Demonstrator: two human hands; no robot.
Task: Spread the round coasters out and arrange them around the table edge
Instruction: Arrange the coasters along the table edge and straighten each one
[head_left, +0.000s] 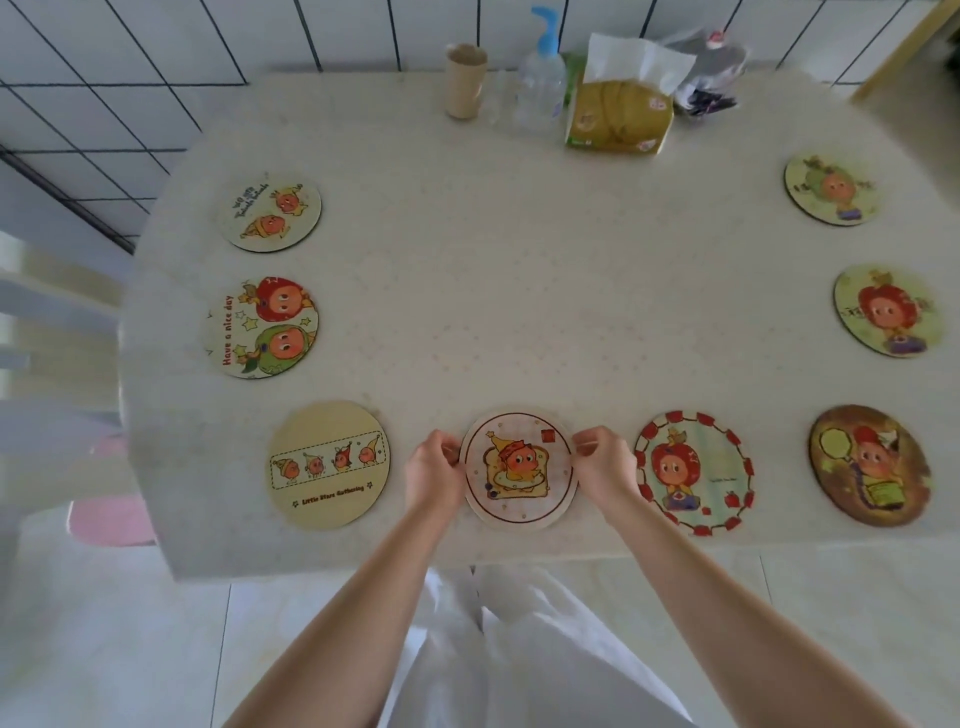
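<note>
Several round cartoon coasters lie around the pale table. At the front middle is a toast-picture coaster. My left hand pinches its left rim and my right hand pinches its right rim. Beside it on the front edge lie a cream coaster, a red-bordered coaster and a dark brown coaster. Two coasters line the left side. Two more coasters line the right side.
At the back of the table stand a cardboard tube, a clear pump bottle, a yellow tissue pack and a crumpled plastic bag. A pink stool sits left of the table. A tiled wall is behind.
</note>
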